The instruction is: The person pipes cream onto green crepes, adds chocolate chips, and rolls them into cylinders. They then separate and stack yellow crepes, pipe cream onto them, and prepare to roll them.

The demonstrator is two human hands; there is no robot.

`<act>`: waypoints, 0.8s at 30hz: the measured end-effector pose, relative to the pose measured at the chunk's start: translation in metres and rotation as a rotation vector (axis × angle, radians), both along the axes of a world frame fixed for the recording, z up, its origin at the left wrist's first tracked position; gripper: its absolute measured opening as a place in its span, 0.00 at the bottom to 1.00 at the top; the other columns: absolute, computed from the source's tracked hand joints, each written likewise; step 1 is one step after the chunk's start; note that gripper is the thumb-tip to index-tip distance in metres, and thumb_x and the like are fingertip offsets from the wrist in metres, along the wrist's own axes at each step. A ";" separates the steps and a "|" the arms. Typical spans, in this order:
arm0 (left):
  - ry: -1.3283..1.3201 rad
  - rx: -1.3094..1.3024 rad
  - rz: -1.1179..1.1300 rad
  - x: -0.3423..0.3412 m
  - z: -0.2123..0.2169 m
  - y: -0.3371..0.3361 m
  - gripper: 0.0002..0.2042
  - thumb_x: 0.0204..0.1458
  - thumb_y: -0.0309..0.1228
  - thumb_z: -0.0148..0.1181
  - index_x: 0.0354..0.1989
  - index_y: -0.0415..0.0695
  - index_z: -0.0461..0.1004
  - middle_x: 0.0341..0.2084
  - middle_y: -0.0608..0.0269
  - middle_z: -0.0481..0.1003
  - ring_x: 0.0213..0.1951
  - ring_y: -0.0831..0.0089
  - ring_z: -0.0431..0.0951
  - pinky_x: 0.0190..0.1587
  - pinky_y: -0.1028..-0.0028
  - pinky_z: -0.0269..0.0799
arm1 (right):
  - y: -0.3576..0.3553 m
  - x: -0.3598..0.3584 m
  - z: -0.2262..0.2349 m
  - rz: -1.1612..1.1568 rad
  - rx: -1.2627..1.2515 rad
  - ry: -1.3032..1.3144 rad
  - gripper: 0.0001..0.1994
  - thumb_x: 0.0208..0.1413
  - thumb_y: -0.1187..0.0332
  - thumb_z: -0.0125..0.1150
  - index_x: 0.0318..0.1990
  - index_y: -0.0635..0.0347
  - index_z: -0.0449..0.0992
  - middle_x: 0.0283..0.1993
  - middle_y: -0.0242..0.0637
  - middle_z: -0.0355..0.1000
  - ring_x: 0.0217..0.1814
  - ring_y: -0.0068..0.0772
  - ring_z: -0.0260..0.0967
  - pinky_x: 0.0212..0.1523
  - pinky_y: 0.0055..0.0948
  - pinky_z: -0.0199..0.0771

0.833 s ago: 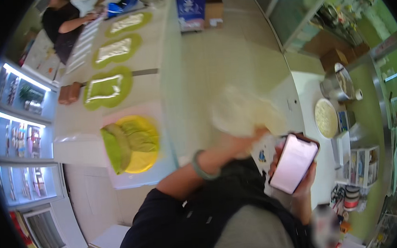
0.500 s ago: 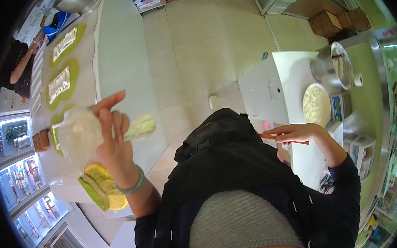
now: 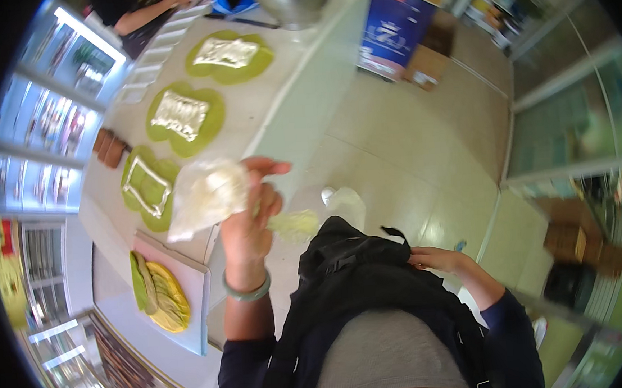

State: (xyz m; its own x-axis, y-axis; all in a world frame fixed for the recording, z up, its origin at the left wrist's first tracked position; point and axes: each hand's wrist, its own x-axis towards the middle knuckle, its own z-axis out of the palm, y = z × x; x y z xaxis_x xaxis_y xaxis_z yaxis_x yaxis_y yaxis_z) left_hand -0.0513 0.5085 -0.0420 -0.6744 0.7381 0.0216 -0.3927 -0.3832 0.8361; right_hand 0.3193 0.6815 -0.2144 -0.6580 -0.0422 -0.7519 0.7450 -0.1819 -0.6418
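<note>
My left hand (image 3: pixel 247 227) is raised over the table's near edge, its fingers closed on a clear plastic piping bag (image 3: pixel 208 194) with white cream in it. A pale yellow-green lump (image 3: pixel 295 225) shows just right of that hand; whether it belongs to the bag I cannot tell. Beyond the bag lie round-lobed green crepe-like sheets: the nearest (image 3: pixel 131 199) bears a cream outline, the middle one (image 3: pixel 212 118) and the far one (image 3: pixel 262 57) bear filled cream rectangles. My right hand (image 3: pixel 437 259) is at the black apron (image 3: pixel 374 276), fingers bent and partly hidden.
Folded yellow and green sheets (image 3: pixel 163 298) rest on a white board (image 3: pixel 198 310). A brown block (image 3: pixel 109 148) and a steel bowl (image 3: pixel 294 4) stand on the table (image 3: pixel 249 137). Another person's arm (image 3: pixel 144 18) reaches in at the far left. Boxes (image 3: pixel 397 29) stand beyond the table.
The view has swung left, so the table sits further right and the right-hand counter has left the picture. The orange-brown stick in my right hand no longer shows. My left hand keeps the piping bag.
</note>
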 end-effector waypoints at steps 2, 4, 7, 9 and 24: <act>0.073 -0.012 -0.023 -0.021 0.005 0.039 0.10 0.69 0.35 0.55 0.48 0.41 0.71 0.43 0.49 0.79 0.18 0.88 0.53 0.25 0.82 0.55 | 0.048 -0.043 0.026 0.065 0.188 0.030 0.27 0.66 0.49 0.59 0.64 0.59 0.72 0.46 0.45 0.78 0.51 0.40 0.76 0.53 0.39 0.77; 0.079 -0.006 -0.045 -0.038 0.008 0.073 0.08 0.67 0.34 0.57 0.44 0.42 0.70 0.41 0.48 0.78 0.18 0.87 0.52 0.25 0.81 0.56 | 0.097 -0.096 0.065 0.359 0.540 0.021 0.25 0.63 0.51 0.65 0.59 0.60 0.76 0.51 0.46 0.78 0.60 0.45 0.73 0.61 0.40 0.72; 0.242 -0.005 -0.083 -0.064 0.015 0.121 0.09 0.66 0.34 0.57 0.40 0.41 0.69 0.26 0.55 0.75 0.21 0.81 0.65 0.26 0.77 0.64 | 0.135 -0.200 0.122 0.019 0.859 0.506 0.21 0.55 0.60 0.74 0.51 0.60 0.78 0.50 0.46 0.77 0.60 0.49 0.72 0.62 0.41 0.71; 0.293 0.036 -0.098 -0.075 0.018 0.148 0.10 0.64 0.34 0.62 0.39 0.43 0.68 0.33 0.53 0.77 0.32 0.76 0.73 0.34 0.73 0.73 | 0.135 -0.282 0.139 -0.088 0.863 0.954 0.18 0.57 0.62 0.73 0.50 0.62 0.78 0.51 0.46 0.77 0.58 0.45 0.73 0.60 0.40 0.72; 0.566 -0.502 -0.131 -0.181 0.176 0.219 0.12 0.67 0.37 0.60 0.46 0.39 0.79 0.33 0.61 0.81 0.37 0.72 0.81 0.38 0.72 0.77 | 0.233 -0.528 0.262 0.742 -0.383 1.090 0.12 0.71 0.65 0.58 0.45 0.67 0.78 0.39 0.37 0.80 0.43 0.28 0.77 0.47 0.32 0.77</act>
